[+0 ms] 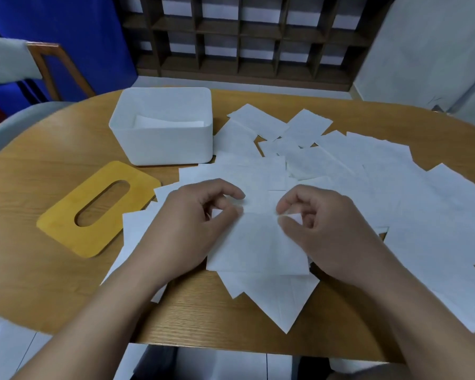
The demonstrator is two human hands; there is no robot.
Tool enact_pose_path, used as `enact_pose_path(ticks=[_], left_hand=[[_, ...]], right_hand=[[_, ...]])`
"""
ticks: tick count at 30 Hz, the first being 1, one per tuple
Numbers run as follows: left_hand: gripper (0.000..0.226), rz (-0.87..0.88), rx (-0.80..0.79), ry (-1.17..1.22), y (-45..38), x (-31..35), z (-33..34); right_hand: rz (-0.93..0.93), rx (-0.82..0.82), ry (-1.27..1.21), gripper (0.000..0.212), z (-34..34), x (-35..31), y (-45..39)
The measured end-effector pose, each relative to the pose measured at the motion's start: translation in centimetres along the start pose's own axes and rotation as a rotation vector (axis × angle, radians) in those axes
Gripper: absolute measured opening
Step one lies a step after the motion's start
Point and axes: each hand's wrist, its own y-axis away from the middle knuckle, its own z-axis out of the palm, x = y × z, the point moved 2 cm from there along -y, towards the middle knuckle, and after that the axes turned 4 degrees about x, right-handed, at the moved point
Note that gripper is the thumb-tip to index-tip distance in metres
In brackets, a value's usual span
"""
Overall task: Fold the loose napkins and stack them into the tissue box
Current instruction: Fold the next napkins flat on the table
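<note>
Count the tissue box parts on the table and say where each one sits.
2. The white tissue box stands open at the table's far left, folded napkins inside it. Its yellow lid, with an oval slot, lies flat nearer the person, left of the left hand. None seems hidden.

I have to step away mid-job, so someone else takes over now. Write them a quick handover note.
Left hand and right hand each pinch a far corner of the napkin lying on the pile, mid-fold.
Tissue box stands open at the back left, a few folded napkins inside; its yellow lid lies beside it.
Left: many loose napkins spread across the table.
</note>
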Motion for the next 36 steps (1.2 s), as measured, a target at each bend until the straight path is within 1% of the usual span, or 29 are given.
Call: enact_pose_path(ticks=[3, 5, 7, 10, 14, 19, 22, 25, 29, 32, 36], left_hand=[[0.014, 0.096, 0.0, -0.193, 0.1, -0.1, 0.1], [0.012, 0.153, 0.043, -0.284, -0.4, -0.4, -0.1], [0.013, 0.146, 0.102, -0.289, -1.1, -0.8, -0.5], [0.022, 0.101, 0.157, -0.324, -2.3, -1.7, -0.6], [0.033, 0.077, 0.13, -0.43, -3.5, -2.8, 0.1], [0.05, 0.01, 0.084, -0.556, -3.7, -2.7, 1.1], [0.055, -0.035, 0.115, -0.542, -3.9, -2.3, 0.9], [0.052, -0.017, 0.175, -0.514, -3.8, -1.9, 0.7], [0.029, 0.042, 0.261, -0.375, -3.7, -1.4, 0.3], [0.021, 0.115, 0.3, -0.289, -3.5, -1.2, -0.2], [0.017, 0.209, 0.33, -0.217, -3.1, -0.3, -0.7]], right_hand=[[-0.132, 0.032, 0.244, 0.011, 0.6, 0.2, 0.3], [-0.185, 0.085, 0.314, 0.017, 0.7, 0.2, 0.0], [-0.206, 0.145, 0.283, 0.021, 0.8, 0.1, -0.2], [-0.188, 0.18, 0.179, 0.022, 1.6, -0.3, -0.5], [-0.143, 0.171, 0.133, 0.028, 2.8, -0.1, -1.0], [-0.133, 0.158, 0.131, 0.026, 3.1, 0.0, -1.2], [-0.116, 0.158, 0.118, 0.025, 2.9, 0.1, -1.2], [-0.112, 0.169, 0.099, 0.023, 2.9, 0.1, -1.2], [-0.095, 0.206, 0.051, 0.023, 2.7, -0.1, -1.3], [-0.058, 0.259, 0.002, 0.03, 2.5, -0.2, -1.3], [-0.032, 0.294, -0.068, 0.049, 2.2, -0.6, -1.3]])
